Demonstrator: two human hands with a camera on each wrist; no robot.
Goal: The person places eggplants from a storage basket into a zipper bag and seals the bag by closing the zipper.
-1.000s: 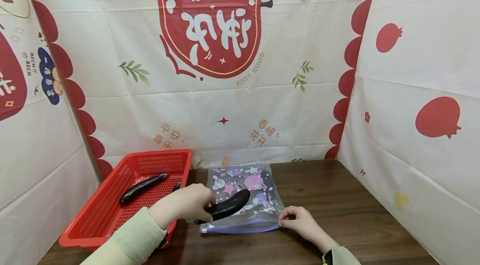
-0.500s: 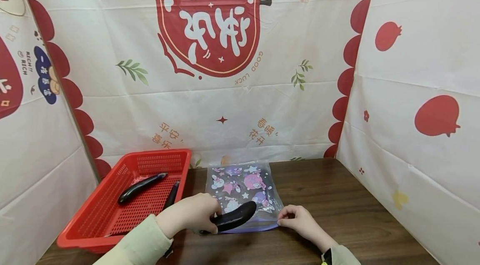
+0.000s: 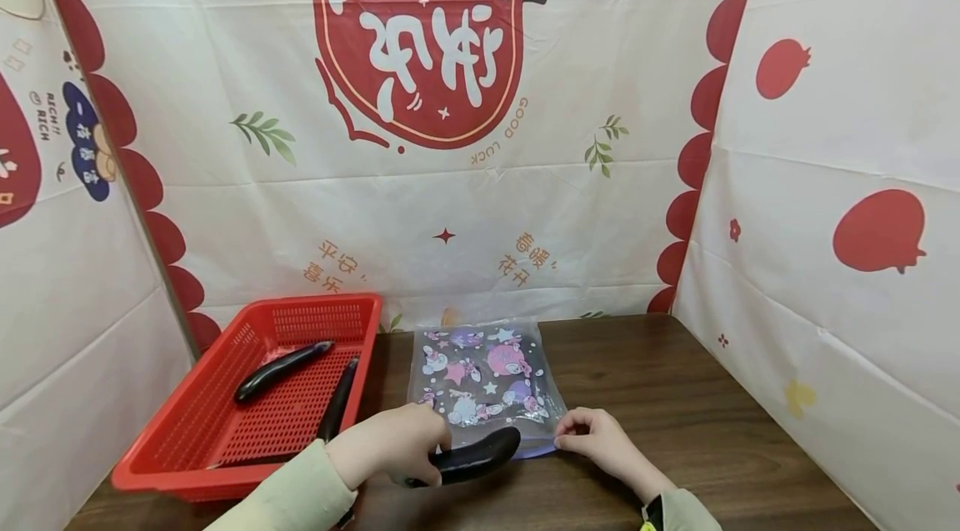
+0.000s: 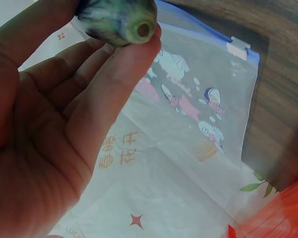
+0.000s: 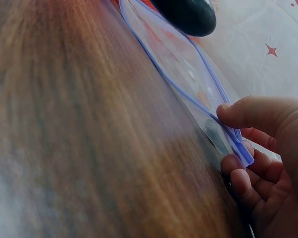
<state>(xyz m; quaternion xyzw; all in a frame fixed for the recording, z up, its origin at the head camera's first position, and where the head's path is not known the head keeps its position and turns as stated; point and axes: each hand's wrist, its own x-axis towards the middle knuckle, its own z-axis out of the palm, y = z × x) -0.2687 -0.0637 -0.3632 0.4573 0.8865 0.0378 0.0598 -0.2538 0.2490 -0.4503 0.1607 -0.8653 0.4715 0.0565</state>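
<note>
In the head view my left hand (image 3: 405, 449) grips a dark, glossy eggplant (image 3: 483, 454) near its stem end. The eggplant hangs over the near edge of a clear printed zip bag (image 3: 487, 377) lying on the table. Its cut stem end shows between thumb and fingers of the left hand (image 4: 59, 109) in the left wrist view, with the bag's white slider (image 4: 238, 48) beyond. My right hand (image 3: 606, 449) pinches the right corner of the bag's purple zip strip (image 5: 243, 151). In the right wrist view the bag's mouth gapes, and the eggplant's rounded end (image 5: 191, 17) is above it.
To the left stands a red plastic basket (image 3: 161, 431). Inside it lie one eggplant (image 3: 281, 370) at the back and another (image 3: 339, 399) along the right wall, partly behind my arm. White printed cloth (image 3: 442, 206) walls the wooden table (image 3: 652, 373) at the back and sides.
My left hand has carried the eggplant toward me and slightly right, from over the bag to its near edge. The right hand stays on the bag's corner.
</note>
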